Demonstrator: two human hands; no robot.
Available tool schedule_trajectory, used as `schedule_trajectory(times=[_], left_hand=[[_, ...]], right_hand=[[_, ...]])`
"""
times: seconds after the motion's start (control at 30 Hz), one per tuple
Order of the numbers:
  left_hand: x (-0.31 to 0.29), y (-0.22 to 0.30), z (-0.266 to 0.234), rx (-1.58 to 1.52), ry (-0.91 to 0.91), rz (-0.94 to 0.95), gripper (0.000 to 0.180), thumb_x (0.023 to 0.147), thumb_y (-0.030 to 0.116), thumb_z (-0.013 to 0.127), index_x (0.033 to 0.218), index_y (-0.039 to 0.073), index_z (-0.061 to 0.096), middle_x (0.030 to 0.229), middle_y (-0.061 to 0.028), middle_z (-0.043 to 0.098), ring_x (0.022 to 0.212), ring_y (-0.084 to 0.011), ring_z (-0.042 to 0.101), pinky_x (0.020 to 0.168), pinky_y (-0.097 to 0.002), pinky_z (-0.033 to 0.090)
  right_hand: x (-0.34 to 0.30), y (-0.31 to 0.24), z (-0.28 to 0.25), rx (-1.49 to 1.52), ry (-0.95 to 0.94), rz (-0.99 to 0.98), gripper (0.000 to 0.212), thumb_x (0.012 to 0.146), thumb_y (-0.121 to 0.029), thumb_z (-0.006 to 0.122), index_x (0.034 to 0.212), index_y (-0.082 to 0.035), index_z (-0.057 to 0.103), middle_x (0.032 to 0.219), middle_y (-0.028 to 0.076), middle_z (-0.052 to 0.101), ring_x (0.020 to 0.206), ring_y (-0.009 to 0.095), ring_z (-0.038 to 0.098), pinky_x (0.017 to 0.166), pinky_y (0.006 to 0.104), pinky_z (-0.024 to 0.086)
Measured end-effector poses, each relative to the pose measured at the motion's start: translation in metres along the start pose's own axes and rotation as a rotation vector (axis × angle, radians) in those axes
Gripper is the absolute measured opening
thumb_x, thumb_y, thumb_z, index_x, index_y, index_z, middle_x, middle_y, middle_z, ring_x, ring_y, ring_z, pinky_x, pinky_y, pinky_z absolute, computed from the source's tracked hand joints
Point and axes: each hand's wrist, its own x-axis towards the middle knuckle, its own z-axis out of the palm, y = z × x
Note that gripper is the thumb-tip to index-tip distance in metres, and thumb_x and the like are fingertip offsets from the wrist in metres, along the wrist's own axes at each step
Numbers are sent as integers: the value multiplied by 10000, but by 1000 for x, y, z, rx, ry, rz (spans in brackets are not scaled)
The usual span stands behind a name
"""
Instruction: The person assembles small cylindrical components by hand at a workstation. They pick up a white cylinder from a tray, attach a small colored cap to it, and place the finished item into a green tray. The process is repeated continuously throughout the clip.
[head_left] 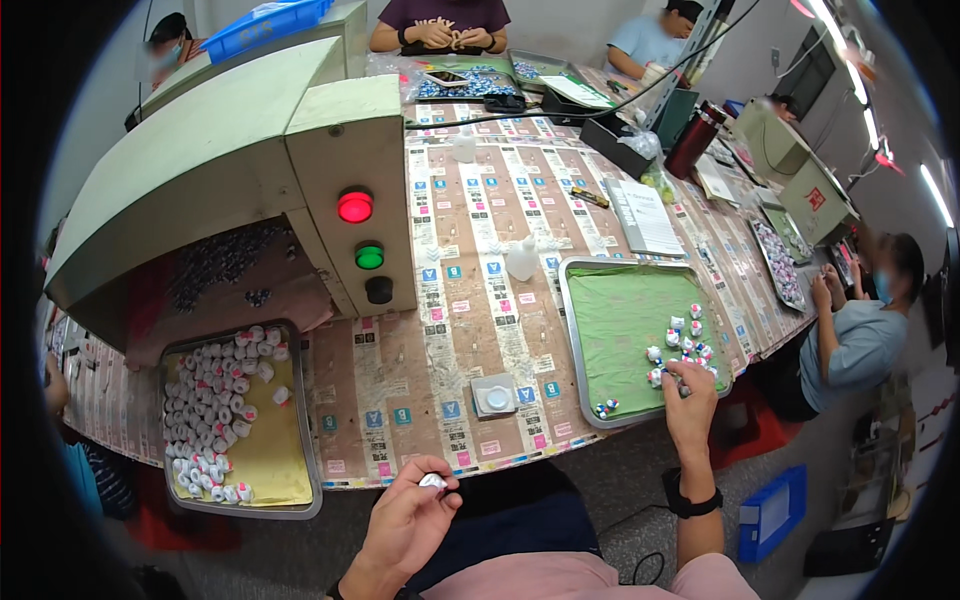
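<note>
In front of my lap, my left hand pinches a small white piece between thumb and fingers; part of it is hidden. My right hand reaches over the near right part of a metal tray lined with green cloth. Its fingers are bent together beside a cluster of small white figures with blue and red marks. Whether a figure is between those fingertips is hard to make out. At the tray's near left corner lies a small multicoloured piece.
A beige machine with red and green lights stands left. Below its opening is a yellow-lined tray of white pieces. A small square block, white bottle, paper stack and dark red flask stand on the table. Other people work around it.
</note>
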Motion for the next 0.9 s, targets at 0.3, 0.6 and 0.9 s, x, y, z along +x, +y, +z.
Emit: schedule_trajectory(times=[0.3,0.6,0.9], left_hand=[[1,3,-4,-5,-61,-22,191,954,50,471,1137,-3,488,1290,-246,501,1057,-241,616,896,-328,534],[3,-1,-20,-38,-74,-1,403,975,187,501,1319,-10,430,1254,-202,537,902,-167,627,830,-282,546],[8,1,-17,-195,-171,-85,414,990,154,459,1369,11,374,1297,-208,498,971,-199,630,885,-309,541]], right_hand=[[-3,-51,-1,139,-518,-132,194,723,-41,698,916,-34,677,871,107,641,859,301,577,777,377,455],[2,-81,2,507,-521,24,198,738,24,701,933,-6,678,878,90,620,780,148,620,664,245,497],[-11,-125,22,1046,-882,246,192,780,60,697,969,34,682,1006,79,608,846,117,631,692,216,535]])
